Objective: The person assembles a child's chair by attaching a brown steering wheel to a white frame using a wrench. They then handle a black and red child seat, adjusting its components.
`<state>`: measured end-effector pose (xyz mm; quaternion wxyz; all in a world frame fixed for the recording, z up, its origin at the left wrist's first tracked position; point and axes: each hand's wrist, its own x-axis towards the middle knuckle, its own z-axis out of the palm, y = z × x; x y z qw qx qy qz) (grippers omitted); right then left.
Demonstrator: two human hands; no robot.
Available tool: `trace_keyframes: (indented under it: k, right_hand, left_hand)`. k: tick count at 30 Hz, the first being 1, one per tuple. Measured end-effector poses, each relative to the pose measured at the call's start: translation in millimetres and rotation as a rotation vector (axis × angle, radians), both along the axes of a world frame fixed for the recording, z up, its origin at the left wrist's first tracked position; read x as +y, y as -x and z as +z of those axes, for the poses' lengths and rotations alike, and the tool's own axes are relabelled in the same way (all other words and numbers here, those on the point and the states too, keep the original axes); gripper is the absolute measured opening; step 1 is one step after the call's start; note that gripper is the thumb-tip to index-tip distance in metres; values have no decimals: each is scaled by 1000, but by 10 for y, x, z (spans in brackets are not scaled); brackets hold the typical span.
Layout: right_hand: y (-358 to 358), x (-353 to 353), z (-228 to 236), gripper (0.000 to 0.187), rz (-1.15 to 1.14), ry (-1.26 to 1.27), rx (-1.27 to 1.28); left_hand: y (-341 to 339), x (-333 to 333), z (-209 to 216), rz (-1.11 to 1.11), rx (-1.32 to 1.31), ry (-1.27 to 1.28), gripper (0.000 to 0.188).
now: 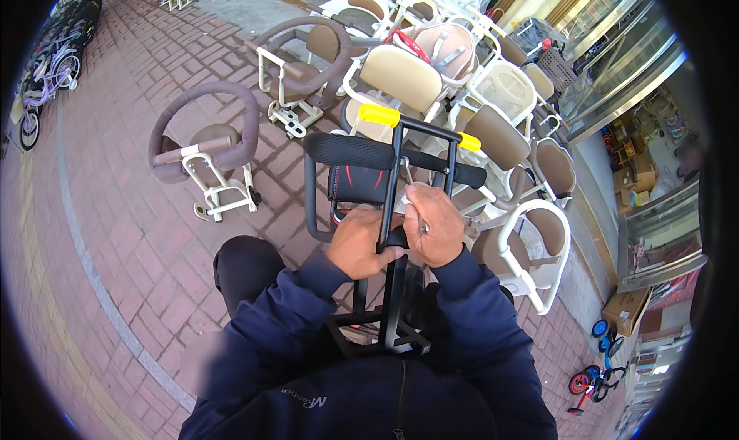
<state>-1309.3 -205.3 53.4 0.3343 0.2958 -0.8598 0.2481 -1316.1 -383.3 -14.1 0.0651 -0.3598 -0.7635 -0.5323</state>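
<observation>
In front of me stands a black child bike seat (362,184) with a padded backrest, red trim on its cushion and a tubular black frame (391,301) reaching down between my knees. Yellow caps (379,115) sit at the top of its upright loop. My left hand (358,244) is closed around the frame's post, its thumb lying across the front. Beside it, my right hand (435,223) is a fist around a thin silver metal tool (407,169), held against the post. The tool's shaft shows above the fist; its exact kind is hidden.
Several white-framed child seats (400,78) with brown pads crowd the area beyond. Single seats with padded rings stand to the left (208,151) and far left of centre (308,63). Parked bicycles (50,82) line the left; a cardboard box (625,311) and small tricycle (594,378) are right.
</observation>
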Motion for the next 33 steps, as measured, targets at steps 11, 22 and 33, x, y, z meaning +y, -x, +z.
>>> trace_keyframes:
  k: [11,22,33]
  right_hand:
    - [2,-31,-79,27,8,58,14]
    - [339,89,694,23,-156,361,-660]
    - [-359,426,2279,43,539,329,-173]
  left_hand:
    - [-6,18,9,-8,11,-18,50]
    - [26,99,-105,-22,-34,-15,48]
    - [40,107,-149,4,-74,51,52]
